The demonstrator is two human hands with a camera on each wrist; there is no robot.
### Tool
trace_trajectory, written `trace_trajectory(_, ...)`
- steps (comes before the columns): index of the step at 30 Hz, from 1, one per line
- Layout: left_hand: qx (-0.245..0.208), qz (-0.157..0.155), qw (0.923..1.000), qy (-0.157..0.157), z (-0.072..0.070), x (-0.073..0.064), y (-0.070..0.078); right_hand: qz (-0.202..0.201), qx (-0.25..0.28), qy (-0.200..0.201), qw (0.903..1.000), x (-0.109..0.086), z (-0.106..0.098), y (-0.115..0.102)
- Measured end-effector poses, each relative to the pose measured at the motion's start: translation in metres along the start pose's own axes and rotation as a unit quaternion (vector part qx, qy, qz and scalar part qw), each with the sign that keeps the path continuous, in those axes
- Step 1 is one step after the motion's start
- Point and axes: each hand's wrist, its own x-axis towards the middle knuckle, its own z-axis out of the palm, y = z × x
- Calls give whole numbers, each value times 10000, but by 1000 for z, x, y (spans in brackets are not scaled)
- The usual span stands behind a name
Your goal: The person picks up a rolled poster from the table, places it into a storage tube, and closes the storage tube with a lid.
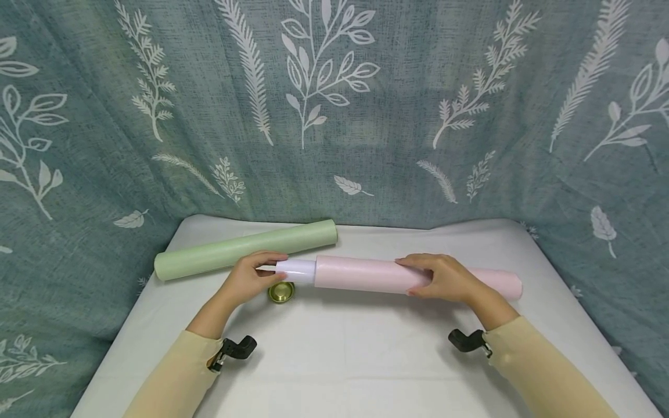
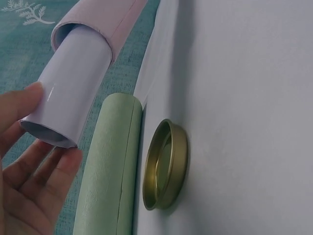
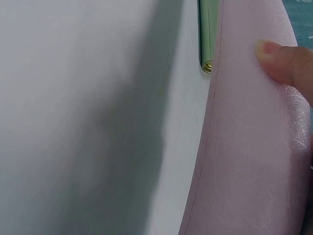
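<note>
A long pink tube [image 1: 360, 274] is held up over the white table, gripped around its right half by my right hand [image 1: 444, 278]. Out of its left end sticks a white roll [image 1: 295, 271], hollow at its outer end in the left wrist view. My left hand [image 1: 256, 273] pinches that outer end between thumb and fingers. Below the roll, a round gold cap [image 2: 166, 166] lies with its hollow side up. In the right wrist view my thumb [image 3: 281, 61] presses along the pink tube's side.
A green tube [image 1: 245, 248] lies slanted across the back left of the table [image 1: 345, 360]. Its right end shows a gold rim in the right wrist view. A patterned teal curtain [image 1: 334, 174] hangs behind the table and at both sides.
</note>
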Motion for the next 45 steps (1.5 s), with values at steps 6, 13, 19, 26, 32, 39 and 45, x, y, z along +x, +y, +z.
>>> trace_trajectory(6, -92, 10, 9997, -209, 7, 3, 0, -4, 41, -21, 10000, 1, 1, 0)
trace_trajectory(13, -340, -5, 9988, -350, 13, 6, 0, -91, -24, 35, 9999, 1, 3, 1)
trace_trajectory(19, -492, -228, 9975, -450, 15, 5, 1, -40, -8, 20, 10000, 0, 3, 0)
trace_trajectory(26, -858, -288, 9944, -536, 20, 6, -1, -54, -20, -14, 10000, 3, 5, -4)
trace_trajectory(32, -876, -301, 9942, -542, 26, 8, 0, -120, -28, 55, 9999, 3, 5, -3)
trace_trajectory(39, -863, -157, 9942, -616, 29, 11, -2, -116, 11, 45, 9999, 3, 5, -1)
trace_trajectory(45, -868, -40, 9940, -668, 33, 12, -3, -95, 18, 24, 10000, 2, 5, -1)
